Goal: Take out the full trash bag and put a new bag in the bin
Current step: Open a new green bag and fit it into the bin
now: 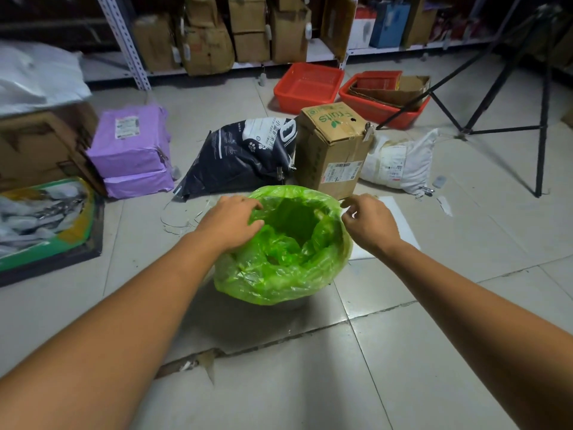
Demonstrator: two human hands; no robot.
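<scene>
A translucent green trash bag [279, 268] lines a small bin on the tiled floor, its edge folded down over the rim so the bin itself is almost hidden. The bag's mouth gapes open in the middle. My left hand [231, 223] rests on the bag's left rim, fingers curled over the plastic. My right hand [370, 223] is at the right rim, thumb and fingers pinched together at the bag's edge.
Behind the bin lie a dark pet-litter sack [245, 153], a cardboard fruit box [335, 147] and a white sack [400, 162]. Purple parcels [133, 150] sit at left, red baskets [307, 85] and a tripod [539, 119] at back right. Shelving with boxes runs along the back.
</scene>
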